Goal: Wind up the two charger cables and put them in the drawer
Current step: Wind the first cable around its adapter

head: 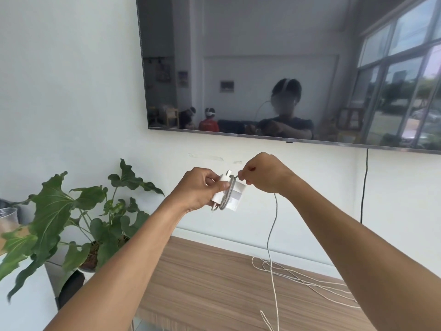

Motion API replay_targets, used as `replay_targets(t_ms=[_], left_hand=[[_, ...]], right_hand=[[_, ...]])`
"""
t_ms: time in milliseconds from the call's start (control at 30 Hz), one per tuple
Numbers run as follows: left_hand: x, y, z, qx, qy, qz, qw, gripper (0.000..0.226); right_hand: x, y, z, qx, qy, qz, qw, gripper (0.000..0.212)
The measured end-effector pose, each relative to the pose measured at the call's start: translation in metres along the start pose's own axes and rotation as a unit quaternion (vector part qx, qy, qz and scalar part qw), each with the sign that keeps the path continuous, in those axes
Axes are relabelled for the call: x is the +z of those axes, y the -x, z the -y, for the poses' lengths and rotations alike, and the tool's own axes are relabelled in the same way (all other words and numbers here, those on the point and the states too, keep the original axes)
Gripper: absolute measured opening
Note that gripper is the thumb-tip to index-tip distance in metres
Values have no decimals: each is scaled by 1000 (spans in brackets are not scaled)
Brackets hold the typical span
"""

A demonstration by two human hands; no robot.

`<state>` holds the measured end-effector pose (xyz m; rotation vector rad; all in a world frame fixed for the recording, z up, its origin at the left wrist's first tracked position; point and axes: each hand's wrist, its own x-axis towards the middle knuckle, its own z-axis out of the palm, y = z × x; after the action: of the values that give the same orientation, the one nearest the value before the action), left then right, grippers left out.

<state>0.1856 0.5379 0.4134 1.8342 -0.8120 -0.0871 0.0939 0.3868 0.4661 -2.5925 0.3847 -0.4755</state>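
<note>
Forearms frame the work: left hand [199,189] grips the white charger brick [230,195], thumb pressed over the turns, right hand [261,174] pinching the cable [272,237]. Slack trails to the wooden cabinet top [202,278] near its back edge — lost tension could spring the loops, or tangle that loose pile [298,277].

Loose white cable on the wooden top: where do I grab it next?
Take the loose white cable where its strands bunch near the hanging cable, coming from above with a pinch grip. It lies flat on the wooden top, strands spreading rightward; its ends aren't visible.
</note>
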Motion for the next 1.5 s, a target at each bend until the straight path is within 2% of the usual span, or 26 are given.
replay_targets(t_ms=[67, 167, 267, 400, 567, 700, 833, 1067, 1233, 1300, 1367, 1500], left_hand=[[5, -2, 2, -3, -14, -35, 999, 24], [10, -3, 2, -24, 73, -71, 995, 25], [8, -5, -1, -39, 162, -92, 982, 23], [-1, -7, -7, -46, 216, -113, 969, 24], [-6, -7, -10, -58, 264, -103, 957, 20], [-9, -5, -10, -82, 293, -110, 946, 25], [-15, -5, -13, -85, 325, -103, 936, 25], [-15, 4, -17, -61, 331, -5, 942, 32], [-27, 8, -18, -11, 230, 53, 972, 41], [-30, 10, -18, 8, 181, 71, 981, 44], [-33, 12, -18, 17, 144, 83, 986, 46], [-34, 15, -15, 21, 86, 93, 992, 27]], right_hand=[[5, 3, 5, -21, 16, -32, 999, 25], [15, 10, 12, -77, 52, -90, 992, 28], [26, 14, 9, -129, 26, -145, 981, 29], [46, 21, 1, -188, -15, -193, 963, 27], [64, 28, -7, -209, -91, -226, 947, 19], [74, 36, -8, -213, -124, -239, 939, 18], [88, 44, -16, -175, -161, -214, 947, 17], [78, 35, -24, -150, -218, -138, 954, 19], [54, 24, -30, -139, -137, -47, 980, 21], [39, 20, -26, -134, -86, -16, 987, 37], [25, 17, -22, -123, -56, 4, 991, 41], [4, 8, -11, -109, -4, 35, 993, 29]])
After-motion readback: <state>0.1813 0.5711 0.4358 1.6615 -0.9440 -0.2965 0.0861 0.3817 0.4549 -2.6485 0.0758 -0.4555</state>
